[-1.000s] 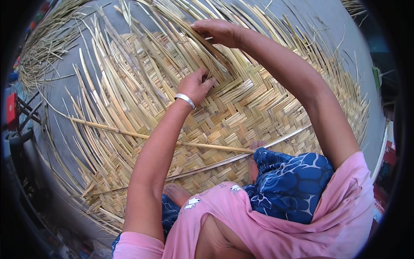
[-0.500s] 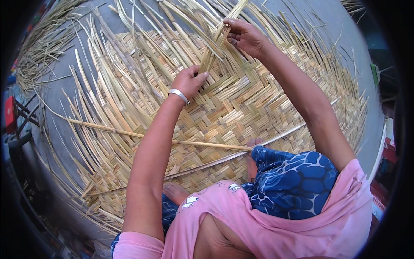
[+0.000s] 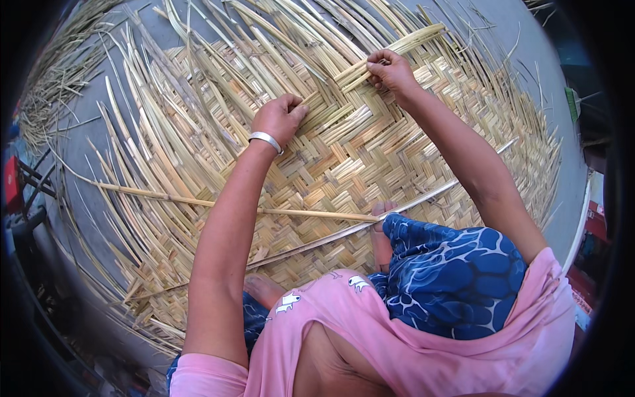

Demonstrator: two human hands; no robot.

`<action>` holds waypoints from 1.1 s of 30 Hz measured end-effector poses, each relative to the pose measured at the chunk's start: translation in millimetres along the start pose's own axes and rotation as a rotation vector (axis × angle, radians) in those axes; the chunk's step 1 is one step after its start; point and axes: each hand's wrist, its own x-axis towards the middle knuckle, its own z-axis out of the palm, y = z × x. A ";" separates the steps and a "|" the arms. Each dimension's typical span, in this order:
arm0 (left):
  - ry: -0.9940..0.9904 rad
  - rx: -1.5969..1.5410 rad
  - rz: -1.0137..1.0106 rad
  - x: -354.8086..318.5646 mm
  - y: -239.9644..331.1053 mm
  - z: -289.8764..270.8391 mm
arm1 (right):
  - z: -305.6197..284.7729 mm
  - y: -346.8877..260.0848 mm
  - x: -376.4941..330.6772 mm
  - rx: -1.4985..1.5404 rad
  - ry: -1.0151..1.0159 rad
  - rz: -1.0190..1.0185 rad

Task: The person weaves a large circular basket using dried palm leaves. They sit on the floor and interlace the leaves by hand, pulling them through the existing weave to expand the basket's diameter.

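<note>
A large woven mat (image 3: 357,165) of pale split strips lies under and in front of me, its loose ends fanning out at the far and left sides. My right hand (image 3: 395,76) is closed in a pinch on a flat bundle of strips (image 3: 418,41), which slants up to the right across the far part of the weave. Farther left, my left hand (image 3: 278,122), with a silver bangle at the wrist, is closed on strips (image 3: 309,99) at the weave's working edge. Its fingertips are partly hidden.
A long thin cane (image 3: 165,196) and a flat pale strip (image 3: 423,197) lie across the mat near my feet. Loose straw-like strips (image 3: 63,86) are heaped on the grey floor (image 3: 122,63) at far left. A red and black object (image 3: 13,182) stands at the left edge.
My right hand has come down and a little right, swinging the bundle from steep to a low slant toward the right. My left hand has shifted slightly left, off the bundle's lower end.
</note>
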 end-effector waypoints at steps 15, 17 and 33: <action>0.339 0.651 0.400 -63.2 -20.9 41.8 | -0.1 4.6 -5.3 -0.032 0.067 -0.035; 0.336 0.679 0.393 -64.8 -21.8 43.0 | 2.8 6.6 -6.2 -0.110 0.088 -0.064; 0.836 0.613 0.042 -22.2 -14.3 -39.7 | -2.6 7.9 -17.3 0.204 0.067 0.050</action>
